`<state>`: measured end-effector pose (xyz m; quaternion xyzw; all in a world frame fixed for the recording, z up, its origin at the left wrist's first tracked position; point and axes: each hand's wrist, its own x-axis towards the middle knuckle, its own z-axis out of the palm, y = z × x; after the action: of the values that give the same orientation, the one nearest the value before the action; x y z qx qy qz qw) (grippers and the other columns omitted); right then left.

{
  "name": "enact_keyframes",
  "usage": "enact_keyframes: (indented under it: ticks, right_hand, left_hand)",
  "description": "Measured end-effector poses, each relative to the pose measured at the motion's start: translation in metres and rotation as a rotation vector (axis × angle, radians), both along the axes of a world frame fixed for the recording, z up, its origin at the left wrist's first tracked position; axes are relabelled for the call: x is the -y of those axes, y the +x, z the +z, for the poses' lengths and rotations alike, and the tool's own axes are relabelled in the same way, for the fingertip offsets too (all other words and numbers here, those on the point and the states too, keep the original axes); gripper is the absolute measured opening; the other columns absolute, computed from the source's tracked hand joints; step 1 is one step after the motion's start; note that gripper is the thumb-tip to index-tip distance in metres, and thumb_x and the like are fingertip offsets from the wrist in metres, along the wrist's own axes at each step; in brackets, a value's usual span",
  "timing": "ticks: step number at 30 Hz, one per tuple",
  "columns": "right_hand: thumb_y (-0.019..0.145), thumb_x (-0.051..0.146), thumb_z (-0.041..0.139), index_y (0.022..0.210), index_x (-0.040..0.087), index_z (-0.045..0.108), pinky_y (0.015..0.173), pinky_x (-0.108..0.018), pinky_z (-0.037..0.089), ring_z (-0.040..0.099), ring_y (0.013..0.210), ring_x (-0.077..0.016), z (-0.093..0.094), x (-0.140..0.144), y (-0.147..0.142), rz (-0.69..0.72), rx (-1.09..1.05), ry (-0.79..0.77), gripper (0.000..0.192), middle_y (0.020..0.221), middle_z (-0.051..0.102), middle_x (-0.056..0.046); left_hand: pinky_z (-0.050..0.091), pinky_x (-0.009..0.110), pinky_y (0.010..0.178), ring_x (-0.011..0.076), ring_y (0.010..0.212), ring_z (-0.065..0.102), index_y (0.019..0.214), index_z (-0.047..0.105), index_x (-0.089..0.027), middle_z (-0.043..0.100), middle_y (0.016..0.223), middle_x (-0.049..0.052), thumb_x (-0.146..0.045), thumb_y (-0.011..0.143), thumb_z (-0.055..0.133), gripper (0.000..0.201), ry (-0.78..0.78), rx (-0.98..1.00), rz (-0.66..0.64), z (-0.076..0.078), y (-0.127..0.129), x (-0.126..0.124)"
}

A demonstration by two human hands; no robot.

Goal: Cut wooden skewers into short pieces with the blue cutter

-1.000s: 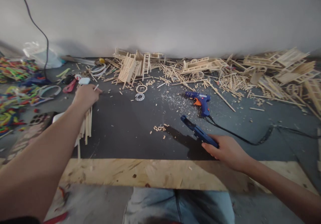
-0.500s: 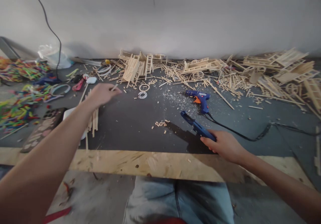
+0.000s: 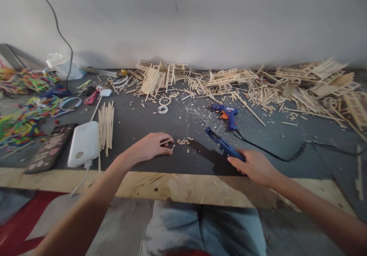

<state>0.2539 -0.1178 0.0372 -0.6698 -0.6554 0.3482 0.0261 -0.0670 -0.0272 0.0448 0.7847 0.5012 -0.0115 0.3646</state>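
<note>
My left hand (image 3: 150, 146) is over the dark tabletop left of centre, its fingers pinched on a thin wooden stick (image 3: 166, 141). Just past its fingertips lies a small heap of short cut wood pieces (image 3: 182, 141). On the right, my right hand (image 3: 254, 165) is wrapped round a long blue hand tool (image 3: 222, 143); its jaw end points up and left, and its exact kind is unclear. Behind this tool, a blue glue gun (image 3: 228, 114) with an orange trigger lies on its side. A bundle of wooden sticks (image 3: 106, 128) rests left of my left hand.
Small wooden structures (image 3: 150, 80) and loose sticks line the wall. A white power bank (image 3: 83, 143) and a phone (image 3: 48, 149) lie at left, near colourful strips (image 3: 21, 124). Two rings, one a white ring (image 3: 163, 109), lie mid-table. A black cord (image 3: 266, 149) trails right.
My left hand has come from the back left towards me and to the right, carrying the stick down beside the cut pieces. My right hand and the blue tool have barely moved.
</note>
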Motion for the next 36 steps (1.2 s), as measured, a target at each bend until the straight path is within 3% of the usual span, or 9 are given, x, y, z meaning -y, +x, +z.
enact_keyframes:
  ticks: [7,13,18,22,28,33,36]
  right_hand:
    - [0.087,0.046,0.042,0.077,0.021,0.061,0.053,-0.025,0.039,0.064,0.058,-0.0188,-0.001,0.001,0.0,0.003,-0.008,0.014,0.033,0.062,0.066,-0.003]
    - [0.087,0.048,0.042,0.073,0.021,0.058,0.051,-0.025,0.038,0.063,0.056,-0.0184,-0.002,0.001,0.001,0.013,-0.003,0.025,0.034,0.06,0.066,-0.003]
    - [0.087,0.048,0.042,0.073,0.021,0.056,0.051,-0.026,0.038,0.062,0.055,-0.0184,-0.004,0.001,0.002,0.015,-0.007,0.021,0.034,0.06,0.065,-0.003]
    - [0.087,0.05,0.042,0.071,0.021,0.056,0.051,-0.026,0.038,0.063,0.056,-0.019,-0.005,0.002,0.002,0.009,-0.006,0.014,0.035,0.061,0.066,-0.004]
    - [0.087,0.05,0.042,0.071,0.022,0.055,0.052,-0.026,0.039,0.063,0.057,-0.0189,-0.004,0.002,0.003,0.007,-0.011,0.012,0.035,0.061,0.066,-0.003]
    - [0.086,0.048,0.042,0.072,0.022,0.056,0.052,-0.026,0.039,0.062,0.057,-0.0187,-0.003,0.0,0.001,0.004,-0.01,0.002,0.033,0.061,0.066,-0.004]
    - [0.086,0.047,0.043,0.071,0.021,0.056,0.052,-0.025,0.039,0.062,0.056,-0.0183,-0.003,0.0,0.0,-0.006,-0.01,-0.001,0.033,0.061,0.066,-0.004]
  left_hand:
    - [0.042,0.028,0.074,0.0193,0.083,0.062,0.09,0.066,-0.018,0.067,0.095,0.005,-0.035,0.082,0.055,0.022,0.068,0.004,-0.013,0.002,0.01,0.008]
    - [0.042,0.029,0.075,0.0211,0.089,0.062,0.091,0.066,-0.019,0.069,0.096,0.006,-0.035,0.09,0.045,0.027,0.153,0.032,0.025,-0.004,0.018,0.012]
    - [0.043,0.027,0.077,0.0184,0.089,0.061,0.09,0.065,-0.02,0.066,0.097,0.002,-0.038,0.082,0.061,0.02,0.074,0.126,-0.022,-0.004,0.011,0.014]
    - [0.043,0.025,0.077,0.0157,0.086,0.061,0.085,0.067,-0.021,0.065,0.097,0.001,-0.034,0.085,0.057,0.016,0.088,0.163,-0.085,-0.009,0.011,0.016]
    - [0.044,0.028,0.076,0.0188,0.088,0.062,0.097,0.067,-0.024,0.066,0.096,0.003,-0.037,0.089,0.052,0.022,0.275,0.088,-0.022,-0.022,0.026,0.024]
    - [0.045,0.027,0.075,0.0166,0.085,0.062,0.098,0.068,-0.026,0.063,0.096,0.002,-0.036,0.09,0.051,0.021,0.278,0.065,-0.098,-0.024,0.038,0.033]
    - [0.045,0.025,0.072,0.0153,0.082,0.062,0.095,0.069,-0.027,0.062,0.091,0.001,-0.032,0.092,0.045,0.024,0.284,0.026,-0.081,-0.022,0.041,0.035]
